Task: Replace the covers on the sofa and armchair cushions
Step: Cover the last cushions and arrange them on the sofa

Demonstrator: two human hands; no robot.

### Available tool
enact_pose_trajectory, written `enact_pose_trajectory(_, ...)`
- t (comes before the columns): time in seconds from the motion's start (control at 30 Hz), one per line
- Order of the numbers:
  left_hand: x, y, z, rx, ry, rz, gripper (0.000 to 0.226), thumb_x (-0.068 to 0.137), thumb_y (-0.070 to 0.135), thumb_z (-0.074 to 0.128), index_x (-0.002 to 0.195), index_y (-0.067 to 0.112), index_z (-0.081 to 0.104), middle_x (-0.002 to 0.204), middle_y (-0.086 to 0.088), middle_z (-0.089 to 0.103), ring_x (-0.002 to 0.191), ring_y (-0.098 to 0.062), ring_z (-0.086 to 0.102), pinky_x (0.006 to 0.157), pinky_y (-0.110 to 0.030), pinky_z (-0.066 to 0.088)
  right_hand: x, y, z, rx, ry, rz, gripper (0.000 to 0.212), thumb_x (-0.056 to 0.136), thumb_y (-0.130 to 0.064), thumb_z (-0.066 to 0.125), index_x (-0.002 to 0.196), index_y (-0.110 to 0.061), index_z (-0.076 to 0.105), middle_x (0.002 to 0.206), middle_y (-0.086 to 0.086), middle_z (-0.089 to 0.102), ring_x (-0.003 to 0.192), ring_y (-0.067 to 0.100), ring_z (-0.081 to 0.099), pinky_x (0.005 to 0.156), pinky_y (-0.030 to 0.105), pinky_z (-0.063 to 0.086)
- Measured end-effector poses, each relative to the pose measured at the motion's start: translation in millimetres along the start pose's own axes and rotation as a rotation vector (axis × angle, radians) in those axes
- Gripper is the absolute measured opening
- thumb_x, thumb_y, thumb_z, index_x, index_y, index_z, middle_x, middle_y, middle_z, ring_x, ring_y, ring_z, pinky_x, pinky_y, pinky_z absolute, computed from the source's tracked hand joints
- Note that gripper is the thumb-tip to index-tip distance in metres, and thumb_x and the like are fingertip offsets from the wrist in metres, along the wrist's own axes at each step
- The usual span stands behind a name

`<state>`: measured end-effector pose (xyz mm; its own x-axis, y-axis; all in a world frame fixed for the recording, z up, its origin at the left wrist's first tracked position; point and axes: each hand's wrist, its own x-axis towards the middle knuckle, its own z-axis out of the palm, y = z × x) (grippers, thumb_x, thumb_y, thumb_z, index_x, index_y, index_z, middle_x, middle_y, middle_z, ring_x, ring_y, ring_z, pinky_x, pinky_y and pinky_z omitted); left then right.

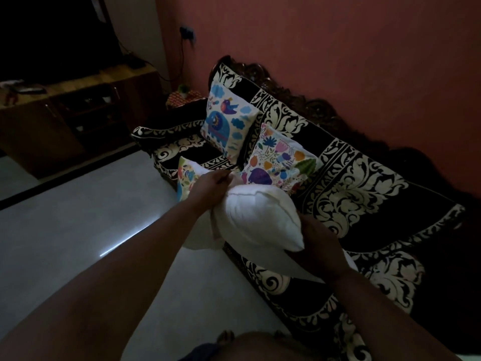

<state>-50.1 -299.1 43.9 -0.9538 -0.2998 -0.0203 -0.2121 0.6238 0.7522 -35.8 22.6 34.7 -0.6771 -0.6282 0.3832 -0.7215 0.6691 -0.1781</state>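
So you are partway through: your left hand (213,187) pinches the top edge of a bare white cushion insert (257,217), and your right hand (318,242) cups its lower right side, fingers curled against the fabric, so both grips are clamped on the insert and it hangs in the air just above the sofa's (364,194) front edge. Beyond your left grip, leaning on the backrest, the elephant cushion (223,121) already looks dressed; just past both grips the floral cushion (278,160) also wears its print. Close beside your left grip, partly hidden behind it, a third printed piece (186,175) lies on the seat, and I cannot tell whether it is a filled cushion or an empty cover. I judge two covers done, with this insert waiting for one. No armchair is in view, so that part cannot be assessed.
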Motion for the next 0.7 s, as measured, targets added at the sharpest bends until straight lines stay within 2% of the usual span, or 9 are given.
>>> enact_pose_trajectory(0.1,-11.1,30.5,4.9,-0.091,-0.025,0.050,0.029,0.103,0.031,0.053,0.122,0.022,0.072,0.118,-0.003,0.073,0.109,-0.017,0.064,0.095,-0.032,0.049,15.0,-12.2,3.2,-0.013,-0.176,0.064,0.094,0.069,-0.044,0.083,0.146,-0.015,0.036,0.106,0.012,0.064,0.085,0.033,0.067,0.062,0.038,0.055)
enact_pose_trajectory(0.17,-20.6,53.5,6.0,-0.075,0.006,0.080,0.028,0.102,0.023,0.052,0.120,0.021,0.073,0.116,-0.004,0.074,0.106,-0.015,0.065,0.089,-0.027,0.047,26.8,-19.0,10.8,-0.071,-0.265,0.068,0.084,0.075,-0.049,0.069,0.146,-0.019,0.036,0.106,0.010,0.061,0.084,0.033,0.066,0.059,0.040,0.056)
enact_pose_trajectory(0.3,-48.0,93.5,19.4,0.095,-0.070,0.194,0.028,0.104,0.029,0.048,0.120,0.027,0.071,0.110,-0.002,0.074,0.094,-0.016,0.069,0.085,-0.036,0.057,50.7,-36.4,20.4,-0.067,-0.443,0.171,0.049,0.094,-0.042,0.050,0.138,-0.021,0.050,0.118,0.010,0.062,0.100,0.037,0.066,0.080,0.045,0.056)
enact_pose_trajectory(0.37,-69.3,112.1,43.4,0.219,-0.158,0.328,0.031,0.104,0.028,0.044,0.120,0.027,0.071,0.111,-0.002,0.074,0.093,-0.017,0.069,0.086,-0.035,0.056,58.3,-43.6,17.2,0.061,-0.469,0.286,0.042,0.099,-0.033,0.055,0.136,-0.014,0.055,0.131,0.011,0.062,0.117,0.034,0.061,0.096,0.034,0.048)
enact_pose_trajectory(0.43,-82.4,125.7,60.2,0.297,-0.145,0.439,0.041,0.101,0.027,0.037,0.123,0.023,0.072,0.118,-0.005,0.073,0.101,-0.024,0.069,0.090,-0.034,0.050,62.2,-37.3,15.4,0.237,-0.436,0.456,0.044,0.092,-0.017,0.070,0.133,-0.005,0.057,0.134,0.014,0.061,0.125,0.031,0.057,0.095,0.021,0.037)
enact_pose_trajectory(0.53,-66.9,111.8,52.3,0.360,0.018,0.439,0.043,0.099,0.045,0.046,0.138,0.030,0.058,0.128,0.002,0.067,0.114,-0.021,0.062,0.098,-0.038,0.047,70.4,-29.9,1.2,0.297,-0.422,0.568,0.042,0.088,-0.032,0.072,0.126,-0.015,0.062,0.123,0.008,0.067,0.115,0.027,0.063,0.092,0.026,0.046)
enact_pose_trajectory(0.6,-56.9,84.9,44.6,0.408,0.032,0.288,0.070,0.087,0.071,0.052,0.144,0.031,0.043,0.138,0.003,0.054,0.125,-0.022,0.049,0.106,-0.045,0.039,74.3,-21.7,-5.0,0.417,-0.371,0.624,0.033,0.076,-0.044,0.078,0.104,-0.030,0.070,0.107,0.003,0.072,0.102,0.024,0.068,0.088,0.032,0.054)
enact_pose_trajectory(0.67,-57.1,66.0,52.3,0.391,-0.061,0.158,0.091,0.070,0.089,0.054,0.137,0.030,0.041,0.135,0.003,0.052,0.124,-0.023,0.049,0.104,-0.044,0.038,73.5,-10.6,-14.9,0.568,-0.294,0.663,0.023,0.074,-0.034,0.085,0.090,-0.033,0.070,0.098,0.001,0.073,0.096,0.020,0.069,0.087,0.033,0.054)
enact_pose_trajectory(0.7,-59.7,62.5,62.2,0.406,-0.116,0.152,0.095,0.065,0.094,0.052,0.135,0.030,0.042,0.133,0.003,0.054,0.122,-0.023,0.051,0.102,-0.043,0.039,73.9,-3.6,-17.5,0.603,-0.286,0.679,0.025,0.077,-0.024,0.084,0.098,-0.027,0.071,0.102,0.006,0.072,0.099,0.021,0.067,0.091,0.033,0.052)
